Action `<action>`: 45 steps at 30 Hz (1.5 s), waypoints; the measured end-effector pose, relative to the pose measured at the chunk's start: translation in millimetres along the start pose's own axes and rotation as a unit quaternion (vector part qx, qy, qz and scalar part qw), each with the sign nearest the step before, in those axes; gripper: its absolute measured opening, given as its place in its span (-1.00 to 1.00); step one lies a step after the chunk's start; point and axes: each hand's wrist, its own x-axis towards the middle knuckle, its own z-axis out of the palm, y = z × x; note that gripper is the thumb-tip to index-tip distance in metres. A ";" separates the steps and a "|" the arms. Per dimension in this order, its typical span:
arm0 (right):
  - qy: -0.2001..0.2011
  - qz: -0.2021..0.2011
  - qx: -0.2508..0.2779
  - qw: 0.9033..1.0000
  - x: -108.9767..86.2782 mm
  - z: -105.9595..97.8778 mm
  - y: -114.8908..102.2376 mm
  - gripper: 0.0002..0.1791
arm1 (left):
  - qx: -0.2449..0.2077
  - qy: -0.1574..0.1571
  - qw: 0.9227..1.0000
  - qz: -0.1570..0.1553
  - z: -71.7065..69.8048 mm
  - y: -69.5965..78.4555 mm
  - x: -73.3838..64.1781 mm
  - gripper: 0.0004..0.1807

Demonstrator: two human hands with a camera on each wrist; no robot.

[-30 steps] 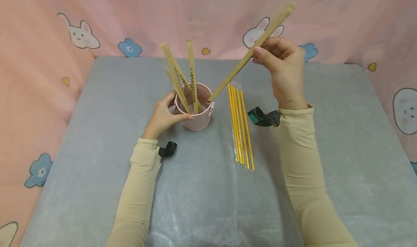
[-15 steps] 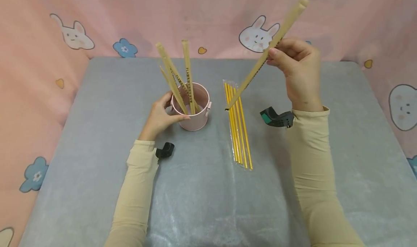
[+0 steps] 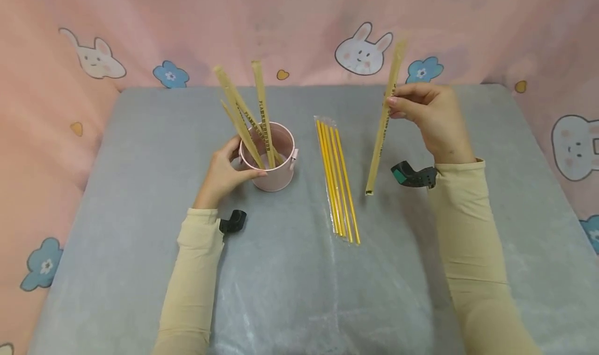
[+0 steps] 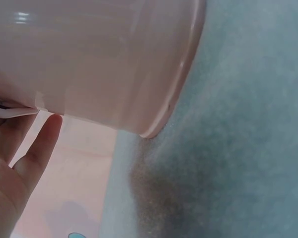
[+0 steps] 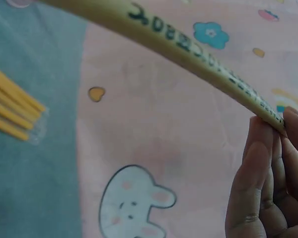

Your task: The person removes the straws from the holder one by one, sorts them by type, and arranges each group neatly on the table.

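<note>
My left hand (image 3: 223, 170) holds a small pink bucket (image 3: 274, 181) by its side, thumb at the front rim. The left wrist view shows the bucket's wall up close, with fingers (image 4: 45, 141) touching it. Several straws in printed tan paper wrappers (image 3: 263, 113) lean inside the bucket. My right hand (image 3: 435, 118) pinches another paper-wrapped straw (image 3: 380, 142) between thumb and fingers, nearly upright, its lower end right of the yellow straws. In the right wrist view this wrapped straw (image 5: 193, 59) crosses the picture diagonally.
Several yellow straws (image 3: 337, 183) in clear plastic lie side by side on the grey tabletop (image 3: 290, 282), between the bucket and my right hand. A pink curtain (image 3: 299, 33) with rabbits and flowers hangs behind the table.
My right hand has moved right, carrying the paper-wrapped straw from the bucket's rim past the yellow straws. The straw has swung from slanted to nearly upright. My left hand stays on the bucket.
</note>
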 end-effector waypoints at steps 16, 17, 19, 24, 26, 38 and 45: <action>-0.037 0.149 -0.150 0.977 -1.3 -28.5 58.4 -0.91 | 0.004 0.005 1.000 0.002 2.6 -0.1 -2.5 -0.12; -0.040 0.159 -0.162 0.973 -2.0 -29.9 63.0 -0.89 | 0.004 0.004 1.000 0.003 3.1 -0.2 -2.5 -0.12; -0.045 0.173 -0.180 0.967 -2.4 -32.0 72.1 -0.85 | 0.003 0.004 1.000 0.002 3.7 -0.4 -2.8 -0.13; -0.064 0.199 -0.189 0.959 0.0 -34.0 89.9 -0.81 | -0.003 0.009 1.000 0.007 3.0 0.2 -3.7 -0.13; -0.076 0.209 -0.191 0.956 0.6 -34.5 94.5 -0.79 | -0.002 0.011 1.000 0.011 2.6 0.6 -4.0 -0.13; -0.062 0.247 -0.195 0.947 -5.9 -38.4 115.0 -0.79 | -0.010 0.005 1.000 0.010 2.8 1.8 -5.5 -0.12; -0.056 0.252 -0.185 0.948 -5.0 -40.2 116.3 -0.74 | -0.005 0.005 1.000 0.002 2.3 2.9 -4.4 -0.12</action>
